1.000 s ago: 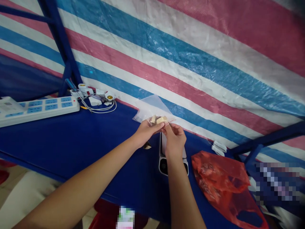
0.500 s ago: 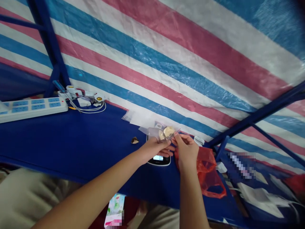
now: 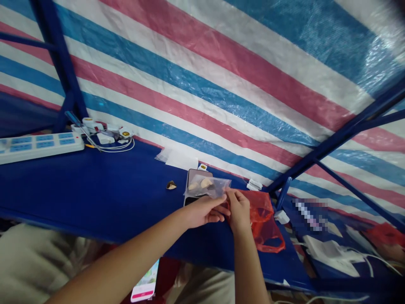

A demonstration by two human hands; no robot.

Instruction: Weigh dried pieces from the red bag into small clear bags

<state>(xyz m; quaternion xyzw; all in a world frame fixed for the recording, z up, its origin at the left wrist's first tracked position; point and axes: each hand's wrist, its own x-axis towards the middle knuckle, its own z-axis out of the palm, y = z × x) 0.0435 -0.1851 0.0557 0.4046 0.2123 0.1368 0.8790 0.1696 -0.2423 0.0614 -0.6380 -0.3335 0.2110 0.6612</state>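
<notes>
A small clear plastic bag [image 3: 219, 184] lies over the kitchen scale [image 3: 200, 172]. Inside the bag are pale, flat pieces [image 3: 206, 183] of something I cannot make out. My right hand [image 3: 239, 209] pinches the bag's right-hand edge between thumb and fingers. Close beside it, my left hand [image 3: 205, 212] has its thumb on the same edge, with its fingers curled underneath. Part of the scale's front is hidden by the left hand. A small brown and cream piece [image 3: 171, 185] rests on the blue table left of the scale.
A red plastic bag [image 3: 264, 219] lies right of my hands. White sheets and clear bags [image 3: 180, 159] are at the back edge. A power strip [image 3: 41, 145] and chargers with cables [image 3: 107, 137] sit at the left. A lit phone [image 3: 145, 283] is below the table edge.
Both hands have drawn the bag lower, and it now lies flat over the scale rather than raised and bunched. The left hand has come nearer the right. The view has shifted slightly.
</notes>
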